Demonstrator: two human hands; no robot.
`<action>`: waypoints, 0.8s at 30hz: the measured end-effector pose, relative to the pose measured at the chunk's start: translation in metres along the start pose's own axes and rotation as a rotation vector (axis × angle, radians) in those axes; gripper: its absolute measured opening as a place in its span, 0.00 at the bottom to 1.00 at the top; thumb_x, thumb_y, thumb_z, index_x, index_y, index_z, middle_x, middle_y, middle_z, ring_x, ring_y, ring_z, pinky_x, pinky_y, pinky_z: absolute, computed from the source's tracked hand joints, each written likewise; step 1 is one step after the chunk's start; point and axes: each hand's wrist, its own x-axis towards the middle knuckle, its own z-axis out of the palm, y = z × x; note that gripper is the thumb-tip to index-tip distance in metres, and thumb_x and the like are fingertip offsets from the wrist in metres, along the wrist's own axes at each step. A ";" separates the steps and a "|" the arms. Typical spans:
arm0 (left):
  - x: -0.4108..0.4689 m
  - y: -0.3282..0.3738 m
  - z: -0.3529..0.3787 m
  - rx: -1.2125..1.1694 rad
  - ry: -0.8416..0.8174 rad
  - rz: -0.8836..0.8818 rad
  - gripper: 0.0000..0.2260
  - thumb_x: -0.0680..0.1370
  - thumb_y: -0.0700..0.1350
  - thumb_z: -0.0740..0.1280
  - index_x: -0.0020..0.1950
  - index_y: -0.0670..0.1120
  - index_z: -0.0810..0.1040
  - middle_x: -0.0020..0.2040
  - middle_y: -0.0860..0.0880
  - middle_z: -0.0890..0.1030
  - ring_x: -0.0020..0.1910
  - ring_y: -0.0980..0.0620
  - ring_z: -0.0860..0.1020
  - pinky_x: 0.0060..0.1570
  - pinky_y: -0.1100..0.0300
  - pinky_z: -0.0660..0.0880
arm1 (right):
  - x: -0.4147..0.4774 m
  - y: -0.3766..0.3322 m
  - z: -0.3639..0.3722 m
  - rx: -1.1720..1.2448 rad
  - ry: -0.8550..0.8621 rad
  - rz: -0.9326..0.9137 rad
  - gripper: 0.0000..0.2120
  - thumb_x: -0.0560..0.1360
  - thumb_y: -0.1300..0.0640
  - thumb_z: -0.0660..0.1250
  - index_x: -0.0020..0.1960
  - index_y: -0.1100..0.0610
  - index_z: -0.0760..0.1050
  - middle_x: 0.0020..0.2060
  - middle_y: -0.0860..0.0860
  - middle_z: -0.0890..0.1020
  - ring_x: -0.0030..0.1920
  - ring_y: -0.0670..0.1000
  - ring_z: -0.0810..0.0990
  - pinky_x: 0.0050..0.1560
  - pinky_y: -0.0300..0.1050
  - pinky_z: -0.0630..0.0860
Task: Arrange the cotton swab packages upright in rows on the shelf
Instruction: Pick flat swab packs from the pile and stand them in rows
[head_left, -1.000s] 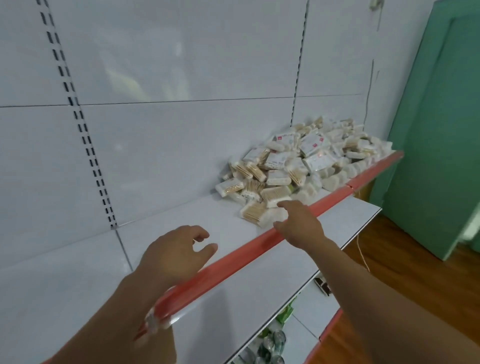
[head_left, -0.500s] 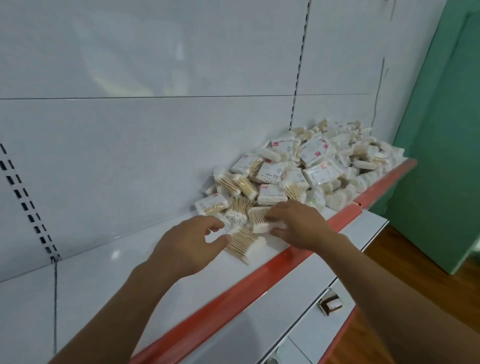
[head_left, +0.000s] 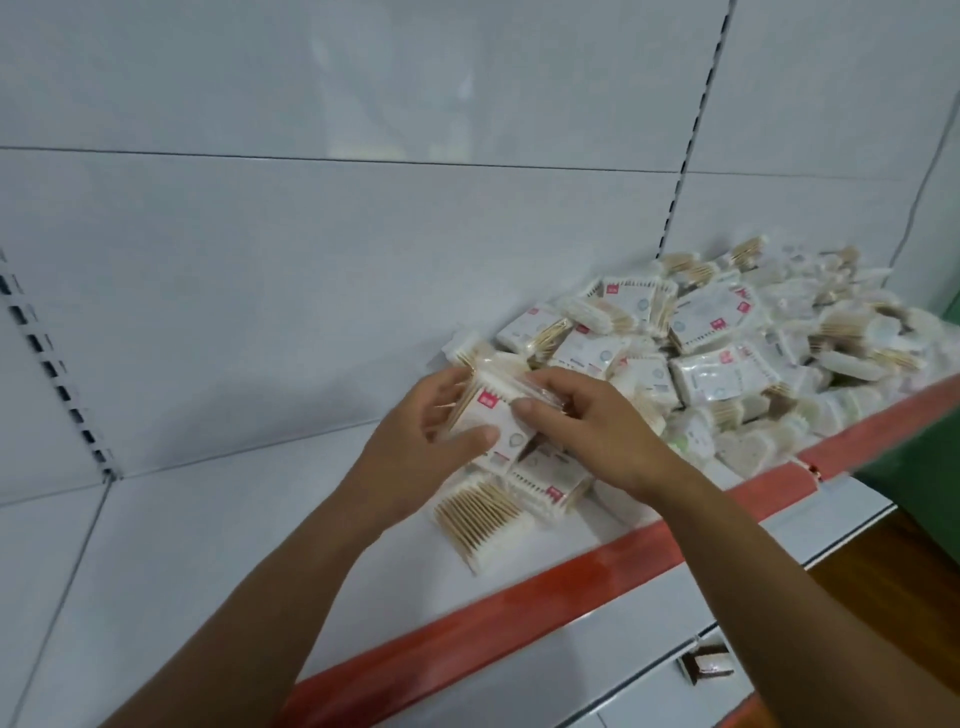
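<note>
A loose heap of cotton swab packages (head_left: 727, 358) lies on the right part of the white shelf (head_left: 218, 545), against the back panel. Both hands hold one package (head_left: 491, 410) with a red label, lifted at the heap's left edge. My left hand (head_left: 415, 447) grips it from the left, thumb on its face. My right hand (head_left: 592, 421) pinches its right side. Below them two more packages (head_left: 480, 519) lie flat on the shelf.
A red strip (head_left: 545, 587) runs along the shelf's front edge. A white back panel (head_left: 311, 260) with slotted uprights rises behind. Lower white shelves (head_left: 779, 530) jut out below at right, over a wooden floor. A green wall (head_left: 935, 467) stands at the far right.
Both hands reached from the shelf's front edge to the heap's left edge. They took hold of one package and lifted it between them. The camera moved closer.
</note>
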 end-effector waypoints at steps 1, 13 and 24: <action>-0.001 0.000 0.001 0.005 0.006 -0.021 0.18 0.73 0.46 0.77 0.61 0.57 0.78 0.52 0.59 0.84 0.52 0.60 0.82 0.55 0.58 0.78 | 0.004 0.000 0.004 0.026 -0.007 -0.012 0.08 0.78 0.54 0.69 0.56 0.53 0.81 0.47 0.53 0.84 0.45 0.54 0.85 0.47 0.48 0.82; -0.021 -0.044 -0.047 -0.143 0.430 -0.198 0.07 0.78 0.40 0.70 0.52 0.52 0.80 0.50 0.54 0.86 0.52 0.51 0.84 0.51 0.58 0.79 | -0.008 0.004 0.056 -0.794 -0.560 -0.227 0.30 0.72 0.42 0.72 0.72 0.45 0.69 0.68 0.43 0.71 0.68 0.46 0.66 0.67 0.49 0.68; -0.024 -0.055 -0.056 -0.181 0.512 -0.226 0.06 0.79 0.41 0.70 0.51 0.52 0.81 0.49 0.54 0.85 0.50 0.52 0.83 0.55 0.54 0.80 | 0.000 0.005 0.068 -0.499 -0.301 -0.232 0.27 0.72 0.59 0.68 0.70 0.45 0.71 0.64 0.41 0.76 0.62 0.38 0.74 0.60 0.32 0.69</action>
